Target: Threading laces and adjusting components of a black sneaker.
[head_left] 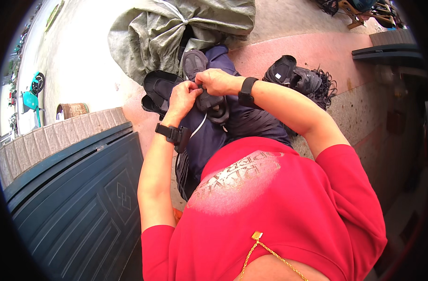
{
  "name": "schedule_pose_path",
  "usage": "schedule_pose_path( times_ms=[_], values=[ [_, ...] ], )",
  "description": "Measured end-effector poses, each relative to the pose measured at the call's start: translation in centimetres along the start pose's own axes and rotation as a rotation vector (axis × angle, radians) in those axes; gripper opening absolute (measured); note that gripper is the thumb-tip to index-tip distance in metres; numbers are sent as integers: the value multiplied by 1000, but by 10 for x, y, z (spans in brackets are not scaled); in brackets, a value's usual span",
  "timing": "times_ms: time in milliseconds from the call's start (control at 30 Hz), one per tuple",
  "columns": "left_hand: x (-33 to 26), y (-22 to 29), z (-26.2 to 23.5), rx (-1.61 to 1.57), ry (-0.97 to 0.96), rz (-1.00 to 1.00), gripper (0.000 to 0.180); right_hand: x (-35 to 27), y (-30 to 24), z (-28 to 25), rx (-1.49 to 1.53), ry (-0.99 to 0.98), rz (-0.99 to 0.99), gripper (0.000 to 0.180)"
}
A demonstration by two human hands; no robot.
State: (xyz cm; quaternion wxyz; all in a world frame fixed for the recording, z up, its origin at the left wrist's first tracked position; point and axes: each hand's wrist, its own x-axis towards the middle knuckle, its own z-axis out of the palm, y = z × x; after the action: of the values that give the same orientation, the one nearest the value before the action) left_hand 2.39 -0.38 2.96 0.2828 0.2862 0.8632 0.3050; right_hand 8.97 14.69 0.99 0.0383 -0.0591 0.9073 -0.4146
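A dark grey shoe [195, 64] lies across my lap, its toe end pointing away from me. My left hand [180, 99] pinches at the middle of its near edge, thumb and fingers together. From the other side my right hand [217, 82] is curled over the same spot, with fingertips meeting those of the left. Whatever small part is between the fingertips is hidden. A white lace [199, 126] hangs below the shoe over my dark trousers. Just left of it, more black shoes [158, 90] rest by my leg.
A big grey-green sack [146, 44], tied with a white cord, stands in front of me. Several dark shoes with loose laces [307, 82] are heaped at my right. A blue panelled door [82, 201] is close on my left; a teal scooter [32, 100] stands farther off.
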Motion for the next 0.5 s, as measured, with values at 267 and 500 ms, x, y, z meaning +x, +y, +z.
schedule_pose_path(
  times_ms=[267,500],
  values=[
    [4,0,3,-1,0,35,20,-11,-11,-8,-126,116,105,17],
    [8,-3,-1,43,-22,43,18,-5,-14,-1,64,70,169,22]
  ],
)
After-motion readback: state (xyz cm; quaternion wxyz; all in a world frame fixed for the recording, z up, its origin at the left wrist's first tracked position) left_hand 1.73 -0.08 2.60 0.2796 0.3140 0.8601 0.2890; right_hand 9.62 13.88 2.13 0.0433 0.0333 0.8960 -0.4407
